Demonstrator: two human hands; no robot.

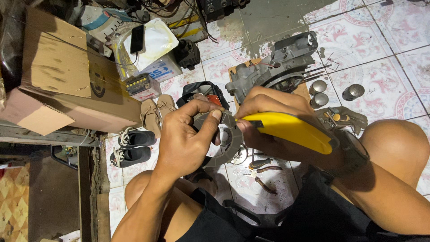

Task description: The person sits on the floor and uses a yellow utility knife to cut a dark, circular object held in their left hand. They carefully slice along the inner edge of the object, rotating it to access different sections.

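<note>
My left hand grips a grey ring-shaped gasket or flat part, thumb pressed on its upper edge. My right hand holds a yellow-handled utility knife, its tip set against the grey part's top edge near my left thumb. Both hands hover above my knees over a tiled floor. A dark watch sits on my right wrist.
A grey engine casing lies on a board ahead. Metal cylinders stand to its right. Pliers lie on the tiles below my hands. A cardboard box, sandals, black shoes and a small battery are at left.
</note>
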